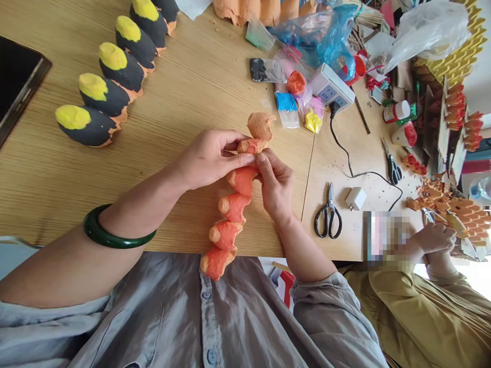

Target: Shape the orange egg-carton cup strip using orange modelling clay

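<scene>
Between my hands is a strip of egg carton cups (pixel 232 207), most of them covered in orange clay. The cup at the far end (pixel 261 125) is bare, light-brown carton. My left hand (pixel 213 156) grips the strip from the left near its far end, thumb over the second cup. From the right, my right hand (pixel 276 179) pinches the same area, its thumb tip close to the left thumb. The near end of the strip hangs past the table edge in front of my shirt. A dark green bangle (pixel 118 237) circles my left forearm.
Black cups with yellow tops (pixel 92 125) stand in a row at upper left, beside a dark-screened device (pixel 19 82). Rightward are clay packets (pixel 287 105), a power strip (pixel 332 87) with a cord, scissors (pixel 328 212) and a white adapter (pixel 356 198). A co-worker's hands (pixel 435 237) are far right.
</scene>
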Tool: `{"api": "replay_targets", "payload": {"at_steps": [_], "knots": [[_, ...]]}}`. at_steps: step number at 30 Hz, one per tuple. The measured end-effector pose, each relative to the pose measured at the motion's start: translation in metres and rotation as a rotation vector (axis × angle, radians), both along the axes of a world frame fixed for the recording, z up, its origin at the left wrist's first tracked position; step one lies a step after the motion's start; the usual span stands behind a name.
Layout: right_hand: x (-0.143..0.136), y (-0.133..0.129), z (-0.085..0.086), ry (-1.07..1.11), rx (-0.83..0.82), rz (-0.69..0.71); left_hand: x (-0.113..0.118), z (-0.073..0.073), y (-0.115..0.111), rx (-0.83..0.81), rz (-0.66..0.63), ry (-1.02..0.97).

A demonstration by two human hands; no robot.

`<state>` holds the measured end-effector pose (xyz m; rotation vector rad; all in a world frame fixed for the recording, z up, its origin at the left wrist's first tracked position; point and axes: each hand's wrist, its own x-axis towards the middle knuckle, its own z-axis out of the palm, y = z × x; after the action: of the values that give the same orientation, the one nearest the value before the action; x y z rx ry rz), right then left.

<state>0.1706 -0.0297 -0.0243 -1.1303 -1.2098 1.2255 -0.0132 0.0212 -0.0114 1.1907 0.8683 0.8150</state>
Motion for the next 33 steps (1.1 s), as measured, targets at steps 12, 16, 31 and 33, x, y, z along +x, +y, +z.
{"api": "replay_targets", "payload": {"at_steps": [12,16,31,33], "knots": [[0.002,0.005,-0.011,0.082,0.037,-0.029,0.006,0.005,-0.003,-0.145,0.069,-0.210],[0.003,0.003,-0.012,0.047,0.093,0.007,0.007,0.005,-0.004,-0.167,0.114,-0.245],[0.008,0.002,-0.016,-0.201,0.354,0.067,0.015,0.008,-0.007,-0.424,0.182,-0.413],[0.008,0.001,-0.015,-0.202,0.366,0.071,0.014,0.012,-0.006,-0.471,0.191,-0.396]]}}
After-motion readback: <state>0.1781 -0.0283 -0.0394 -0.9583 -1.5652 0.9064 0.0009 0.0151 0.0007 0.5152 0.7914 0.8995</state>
